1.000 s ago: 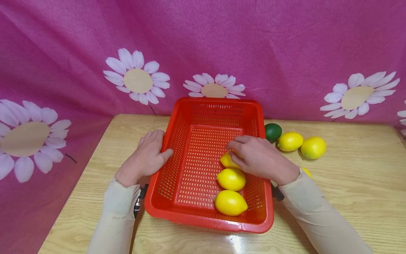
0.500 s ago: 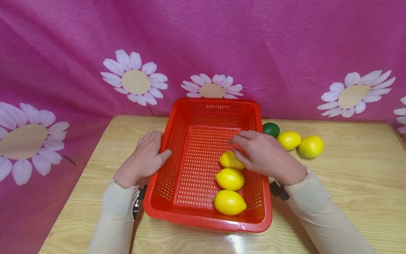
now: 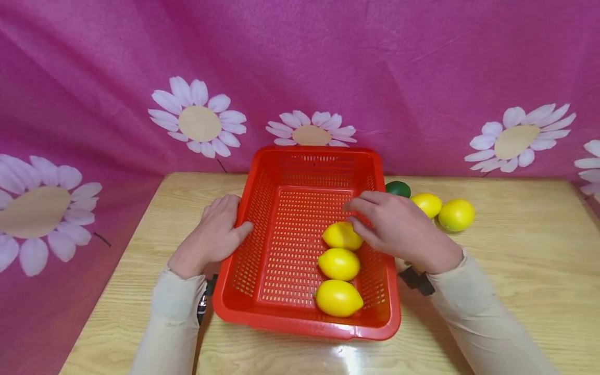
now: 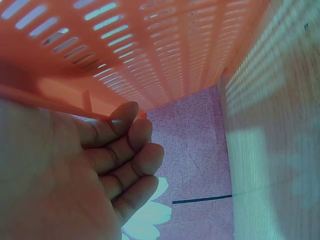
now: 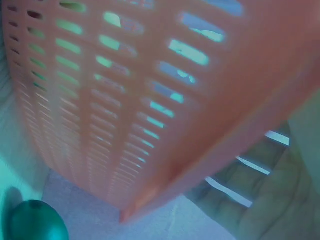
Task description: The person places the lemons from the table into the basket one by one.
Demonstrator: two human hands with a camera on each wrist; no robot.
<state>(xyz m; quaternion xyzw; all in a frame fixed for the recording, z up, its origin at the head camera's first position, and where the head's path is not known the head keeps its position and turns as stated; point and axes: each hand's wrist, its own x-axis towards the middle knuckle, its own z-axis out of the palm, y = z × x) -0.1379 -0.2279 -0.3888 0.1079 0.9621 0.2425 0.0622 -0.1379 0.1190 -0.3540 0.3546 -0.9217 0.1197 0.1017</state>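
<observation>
A red perforated plastic basket [image 3: 307, 327] stands on the wooden table. My left hand [image 3: 209, 234] grips its left rim, the thumb over the inner side; in the left wrist view the hand's fingers [image 4: 148, 159] bend under the rim outside. Three yellow lemons line the basket's right side: a front one [image 3: 339, 298], a middle one [image 3: 339, 264] and a rear one [image 3: 341, 235]. Reaching over the right wall, my right hand [image 3: 400, 226] has loosely bent fingers just above and beside the rear lemon. Whether a fingertip touches that lemon cannot be made out.
Outside the basket, at right rear, lie a dark green fruit [image 3: 398, 188], partly hidden, and two more lemons, one nearer [image 3: 427, 204] and one farther right [image 3: 457, 214]. A pink flowered cloth [image 3: 408, 78] hangs behind the wooden table [image 3: 529, 250].
My right hand has let go of the rear lemon and drawn back slightly to the right, so more of that lemon shows. The left hand keeps its place on the rim.
</observation>
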